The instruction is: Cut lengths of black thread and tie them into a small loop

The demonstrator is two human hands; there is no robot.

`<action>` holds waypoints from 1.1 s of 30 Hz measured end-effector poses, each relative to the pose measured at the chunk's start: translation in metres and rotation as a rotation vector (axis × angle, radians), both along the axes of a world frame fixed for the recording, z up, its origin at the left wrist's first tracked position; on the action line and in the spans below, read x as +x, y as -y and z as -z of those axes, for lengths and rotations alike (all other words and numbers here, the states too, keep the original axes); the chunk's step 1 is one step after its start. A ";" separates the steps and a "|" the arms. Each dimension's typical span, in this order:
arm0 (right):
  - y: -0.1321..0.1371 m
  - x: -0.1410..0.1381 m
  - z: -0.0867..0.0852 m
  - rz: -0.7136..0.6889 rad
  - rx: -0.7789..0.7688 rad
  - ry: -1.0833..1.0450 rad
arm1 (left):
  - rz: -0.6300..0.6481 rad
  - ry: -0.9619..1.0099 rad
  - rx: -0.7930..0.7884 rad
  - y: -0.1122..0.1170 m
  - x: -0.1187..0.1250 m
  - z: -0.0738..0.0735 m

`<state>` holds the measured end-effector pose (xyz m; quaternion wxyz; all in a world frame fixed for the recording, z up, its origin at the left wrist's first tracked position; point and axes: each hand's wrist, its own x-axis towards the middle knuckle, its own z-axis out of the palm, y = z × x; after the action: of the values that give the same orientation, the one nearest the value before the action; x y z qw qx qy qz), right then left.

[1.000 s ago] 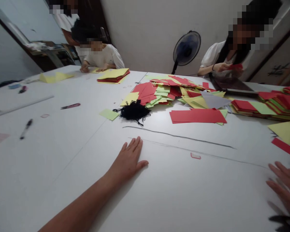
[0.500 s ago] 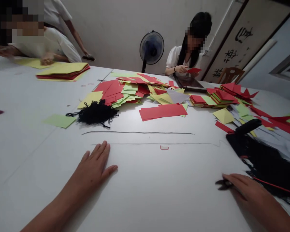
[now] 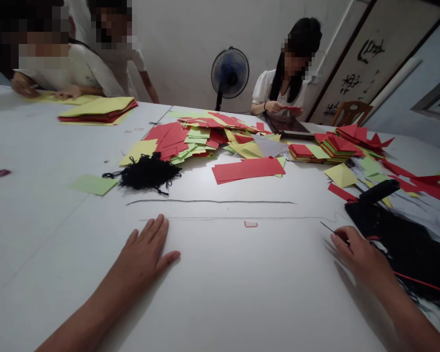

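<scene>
My left hand (image 3: 145,252) lies flat on the white table (image 3: 220,293), fingers stretched and thumb apart. Its fingertips rest by the left end of a thin thread (image 3: 223,218) that runs across the table and curls at its right end. My right hand (image 3: 359,256) is closed on small dark scissors (image 3: 328,227); a thin blade points up and left, close to the thread's right part, and the handles are hidden in the palm. Beyond the thread lies a longer, thicker dark cord (image 3: 212,201). A bundle of black cord loops (image 3: 146,172) sits farther back.
Red, yellow and green paper pieces (image 3: 168,139) are heaped across the middle. Red strips (image 3: 245,169) lie before them. At the right are a black cloth item (image 3: 407,239) and paper stacks (image 3: 337,146). Co-workers sit and stand opposite; one handles red paper (image 3: 292,108).
My right hand has lifted and moved away from me, bringing the scissors up toward the thread's right end. My left hand stays put. A co-worker at the back left has shifted right.
</scene>
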<state>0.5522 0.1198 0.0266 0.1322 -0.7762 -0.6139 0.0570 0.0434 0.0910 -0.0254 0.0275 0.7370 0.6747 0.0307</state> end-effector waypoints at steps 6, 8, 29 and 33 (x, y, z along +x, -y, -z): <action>-0.015 -0.004 0.002 -0.046 0.098 0.088 | -0.014 0.001 0.027 0.000 -0.001 0.006; -0.018 -0.002 0.009 -0.104 0.133 0.105 | -0.013 0.001 0.029 0.001 -0.001 0.008; -0.027 -0.001 0.032 -0.211 0.236 0.368 | -0.012 0.001 0.031 0.002 0.000 0.004; -0.027 -0.001 0.034 -0.216 0.234 0.397 | -0.022 0.010 -0.004 0.001 0.001 0.003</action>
<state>0.5512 0.1466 -0.0071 0.0911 -0.6814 -0.7097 -0.1540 0.0442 0.0897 -0.0279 0.0320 0.7292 0.6828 0.0333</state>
